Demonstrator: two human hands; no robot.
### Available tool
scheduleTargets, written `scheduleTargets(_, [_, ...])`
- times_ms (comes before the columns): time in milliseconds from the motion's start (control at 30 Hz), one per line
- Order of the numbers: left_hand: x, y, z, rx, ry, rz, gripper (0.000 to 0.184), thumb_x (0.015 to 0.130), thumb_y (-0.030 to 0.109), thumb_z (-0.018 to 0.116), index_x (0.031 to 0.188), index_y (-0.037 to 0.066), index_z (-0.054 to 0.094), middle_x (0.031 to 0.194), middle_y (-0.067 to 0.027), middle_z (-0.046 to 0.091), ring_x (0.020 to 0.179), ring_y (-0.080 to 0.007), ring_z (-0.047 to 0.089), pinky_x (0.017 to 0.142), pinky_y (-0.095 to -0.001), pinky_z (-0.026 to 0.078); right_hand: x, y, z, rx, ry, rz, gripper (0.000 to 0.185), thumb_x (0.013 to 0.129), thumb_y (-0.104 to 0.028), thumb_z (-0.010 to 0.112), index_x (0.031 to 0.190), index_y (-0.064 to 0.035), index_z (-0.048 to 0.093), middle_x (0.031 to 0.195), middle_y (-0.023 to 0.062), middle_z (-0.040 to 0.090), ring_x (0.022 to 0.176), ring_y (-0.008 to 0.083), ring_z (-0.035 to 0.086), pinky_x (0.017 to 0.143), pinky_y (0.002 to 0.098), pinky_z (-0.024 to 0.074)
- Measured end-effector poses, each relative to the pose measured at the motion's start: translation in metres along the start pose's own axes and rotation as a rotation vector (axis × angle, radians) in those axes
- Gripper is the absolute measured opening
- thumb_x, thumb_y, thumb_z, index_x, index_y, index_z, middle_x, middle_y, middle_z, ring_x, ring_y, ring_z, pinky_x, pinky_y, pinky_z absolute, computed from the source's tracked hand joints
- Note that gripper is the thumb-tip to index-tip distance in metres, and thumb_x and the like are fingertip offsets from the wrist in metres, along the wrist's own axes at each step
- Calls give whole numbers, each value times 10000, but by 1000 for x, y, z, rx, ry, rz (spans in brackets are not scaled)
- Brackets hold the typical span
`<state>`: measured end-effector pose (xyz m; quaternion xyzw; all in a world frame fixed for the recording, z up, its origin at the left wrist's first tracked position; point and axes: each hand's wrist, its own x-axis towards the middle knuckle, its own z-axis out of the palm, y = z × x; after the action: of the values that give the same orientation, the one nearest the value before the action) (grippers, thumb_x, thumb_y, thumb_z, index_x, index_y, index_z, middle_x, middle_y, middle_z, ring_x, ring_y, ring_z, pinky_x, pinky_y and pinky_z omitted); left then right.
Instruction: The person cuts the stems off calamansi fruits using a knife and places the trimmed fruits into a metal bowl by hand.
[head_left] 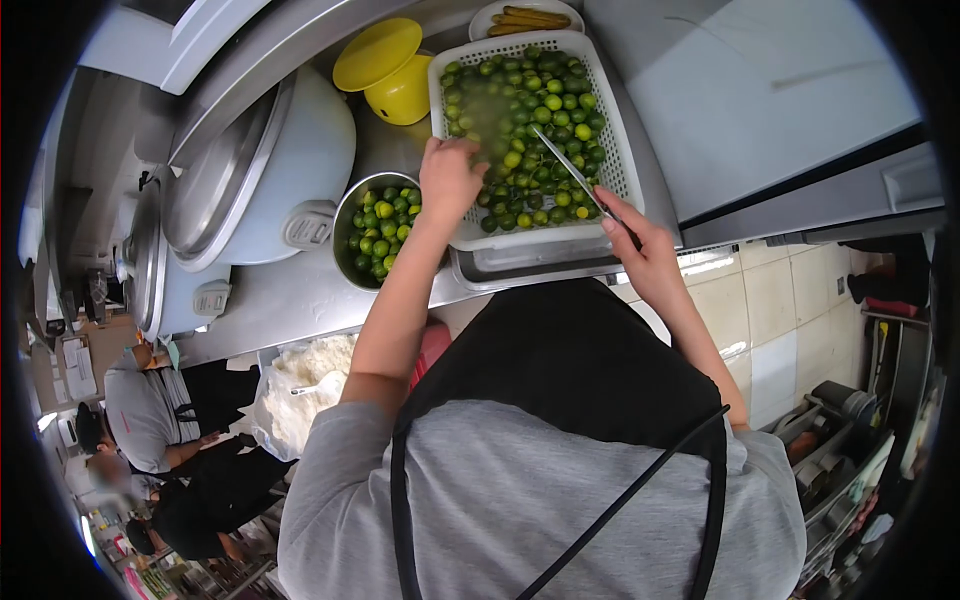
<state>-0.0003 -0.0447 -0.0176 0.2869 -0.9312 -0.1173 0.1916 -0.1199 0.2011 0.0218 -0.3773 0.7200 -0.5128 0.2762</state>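
Note:
Small green limes (545,105), some yellowish, fill a white perforated basket (622,150) in front of me. My right hand (640,245) is closed around the dark handle of a knife (570,162); its blade points up and left over the limes. My left hand (452,182) is at the basket's left side, fingers curled in over the limes. Whatever those fingers hold, if anything, is hidden. Left of that forearm stands a round metal bowl (341,232) with more limes in it. Beneath the basket sits a metal tray (540,262).
A yellow container (400,90) with its yellow lid (378,52) stands behind the bowl. Large lidded cookers (305,150) line the left. Beyond the basket is a white plate (480,22) with brown sticks. Co-workers (150,400) stand at lower left near a tub of white stuff (310,385).

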Motion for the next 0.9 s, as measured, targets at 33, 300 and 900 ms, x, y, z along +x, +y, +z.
scheduleTargets(33, [1,1,-5,-407,-95,-173,268,774,70,615,1018,-40,600,922,-114,626,894,-265,604,746,-343,497,-2,-2,-2,17,-16,63,330,898,-151,520,1218,-70,520,1144,126,594,1014,151,580,852,257,428])
scheduleTargets(300, [-26,39,-30,-1693,-60,-380,303,870,21,499,1165,-49,500,1049,-96,564,997,-216,582,852,-317,497,0,-6,9,114,-47,-14,331,904,-161,512,1223,-73,518,1138,123,598,1009,156,578,852,262,429])
scheduleTargets(900, [-48,71,-17,-1495,-167,-331,239,781,-27,622,1014,-12,571,928,-43,585,843,-102,556,772,-231,463,20,-6,23,-90,11,-93,333,896,-213,513,1212,-109,530,995,169,632,812,258,634,715,305,468])
